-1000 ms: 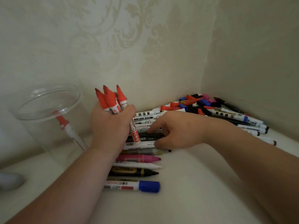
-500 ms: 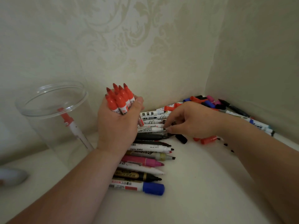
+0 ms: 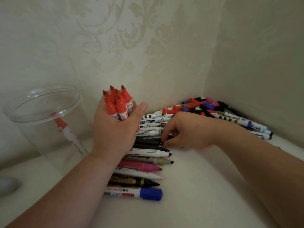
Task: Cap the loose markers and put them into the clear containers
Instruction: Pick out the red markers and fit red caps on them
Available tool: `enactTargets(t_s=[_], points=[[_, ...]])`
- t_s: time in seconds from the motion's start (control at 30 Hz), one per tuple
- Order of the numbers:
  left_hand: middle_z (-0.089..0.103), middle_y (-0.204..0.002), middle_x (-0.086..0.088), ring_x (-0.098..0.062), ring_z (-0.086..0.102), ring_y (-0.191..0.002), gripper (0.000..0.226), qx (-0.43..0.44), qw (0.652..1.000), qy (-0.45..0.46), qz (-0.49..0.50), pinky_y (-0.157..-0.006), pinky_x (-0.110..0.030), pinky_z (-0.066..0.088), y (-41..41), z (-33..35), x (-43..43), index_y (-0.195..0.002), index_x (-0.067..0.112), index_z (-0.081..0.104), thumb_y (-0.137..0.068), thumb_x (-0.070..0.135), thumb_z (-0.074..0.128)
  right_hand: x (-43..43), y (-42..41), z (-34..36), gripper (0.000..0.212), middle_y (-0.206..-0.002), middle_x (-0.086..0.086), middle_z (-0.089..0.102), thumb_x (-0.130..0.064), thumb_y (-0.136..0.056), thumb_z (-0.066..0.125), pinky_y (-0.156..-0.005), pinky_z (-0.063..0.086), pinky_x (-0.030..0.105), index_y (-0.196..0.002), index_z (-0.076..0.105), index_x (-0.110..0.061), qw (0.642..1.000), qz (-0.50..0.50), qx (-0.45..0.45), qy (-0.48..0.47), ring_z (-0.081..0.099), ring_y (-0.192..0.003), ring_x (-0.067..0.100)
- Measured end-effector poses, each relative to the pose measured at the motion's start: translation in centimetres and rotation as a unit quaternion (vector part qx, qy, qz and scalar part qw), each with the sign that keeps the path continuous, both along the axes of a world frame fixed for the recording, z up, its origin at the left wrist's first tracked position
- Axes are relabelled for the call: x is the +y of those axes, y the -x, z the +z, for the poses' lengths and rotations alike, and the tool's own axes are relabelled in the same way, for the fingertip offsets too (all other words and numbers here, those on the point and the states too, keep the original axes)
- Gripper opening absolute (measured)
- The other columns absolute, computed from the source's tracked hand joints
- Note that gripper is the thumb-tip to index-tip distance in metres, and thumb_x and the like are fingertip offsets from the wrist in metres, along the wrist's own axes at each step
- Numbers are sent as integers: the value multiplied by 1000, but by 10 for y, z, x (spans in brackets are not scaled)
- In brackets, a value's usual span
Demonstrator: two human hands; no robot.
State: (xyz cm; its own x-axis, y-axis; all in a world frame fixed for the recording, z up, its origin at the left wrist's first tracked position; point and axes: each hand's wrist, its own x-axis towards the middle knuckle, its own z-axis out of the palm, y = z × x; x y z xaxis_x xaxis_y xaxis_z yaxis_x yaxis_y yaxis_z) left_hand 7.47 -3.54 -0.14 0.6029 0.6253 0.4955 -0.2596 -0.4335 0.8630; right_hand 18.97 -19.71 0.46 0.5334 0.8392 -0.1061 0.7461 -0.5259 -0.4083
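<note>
- I see the left hand (image 3: 113, 132) clenched around a bundle of red markers (image 3: 117, 104), red ends up, near the clear container (image 3: 49, 118) and to its right;
- that container stands upright on the white surface (image 3: 197, 195); one red marker (image 3: 65, 129) leans inside it (tilted, red end up);
- the right hand (image 3: 189, 130) curls its fingers down onto a black marker (image 3: 148, 142) in the row of loose markers (image 3: 144, 162); whether it truly pinches it, I cannot tell;
- more markers and caps lie heaped in the corner pile (image 3: 213, 111) behind that hand.
</note>
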Motion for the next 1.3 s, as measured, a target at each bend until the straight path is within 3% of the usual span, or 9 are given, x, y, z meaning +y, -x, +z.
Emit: enactTargets(t_s=[0.17,0.4,0.63,0.73,0.83,0.97,1.0,1.1,1.3], points=[[72,-78,4,-11,72,-75,24,6,999,35,10,-75,-34,60,-2,-5,-1,-94,11,69,-83,28,81,6,5,-2,4,-54,-28,56,-32,-86,76,-49,38,12,-86,76,-28,999,-11,2,-33,53,-52,-5],[73,-79,5,-6,71,-73,23,2,999,50,6,-68,-19,57,-3,-9,-5,-96,10,70,-82,24,82,15,18,-2,12,-55,-38,57,-31,-93,69,-50,38,5,-96,80,-30,1000,17,21,-3,56,-55,-13],[71,-75,18,2,69,-72,16,15,999,39,3,-65,-12,53,-4,-9,-7,-91,19,68,-83,21,81,18,23,-4,19,-76,-11,73,-39,-92,65,-59,54,22,-91,80,-26,1000,1,-11,29,66,-67,9],[72,-72,15,-1,71,-69,15,18,998,58,-7,-61,-14,54,-3,-9,-6,-92,14,70,-84,19,81,11,15,2,16,-59,-17,64,-40,-88,72,-50,43,17,-83,78,-26,999,-12,-2,-37,57,-53,4],[75,-75,10,-3,73,-69,11,26,997,76,-19,-59,-15,56,-1,-5,-5,-90,17,72,-84,21,80,-1,0,14,8,-51,-14,54,-34,-84,80,-52,38,22,-82,78,-26,987,-49,37,-151,46,-47,3],[78,-81,2,-12,76,-75,8,56,990,91,-96,-69,-26,61,0,-2,-5,-95,15,74,-88,18,76,-13,-6,27,4,-79,9,74,-16,-84,81,-71,54,41,-85,77,-15,938,-56,126,-318,63,-71,18],[78,-84,0,-13,77,-79,11,66,988,81,-118,-73,-30,62,0,-1,-5,-97,13,75,-88,18,76,-14,-6,28,4,-82,11,75,-12,-85,80,-70,56,40,-87,77,-12,926,-55,141,-345,66,-74,19],[79,-92,4,-7,75,-87,16,87,980,42,-176,-74,-18,58,1,0,-7,-104,17,78,-89,17,73,-11,-1,31,4,-70,0,72,-8,-87,76,-54,46,17,-90,74,-7,919,-48,154,-361,62,-59,7],[78,-92,7,-5,75,-86,29,110,978,24,-177,-73,-17,58,0,-2,-6,-110,18,72,-82,21,80,4,14,28,8,-75,6,76,-12,-90,75,-49,51,19,-95,71,-7,919,-36,147,-364,72,-62,13]])
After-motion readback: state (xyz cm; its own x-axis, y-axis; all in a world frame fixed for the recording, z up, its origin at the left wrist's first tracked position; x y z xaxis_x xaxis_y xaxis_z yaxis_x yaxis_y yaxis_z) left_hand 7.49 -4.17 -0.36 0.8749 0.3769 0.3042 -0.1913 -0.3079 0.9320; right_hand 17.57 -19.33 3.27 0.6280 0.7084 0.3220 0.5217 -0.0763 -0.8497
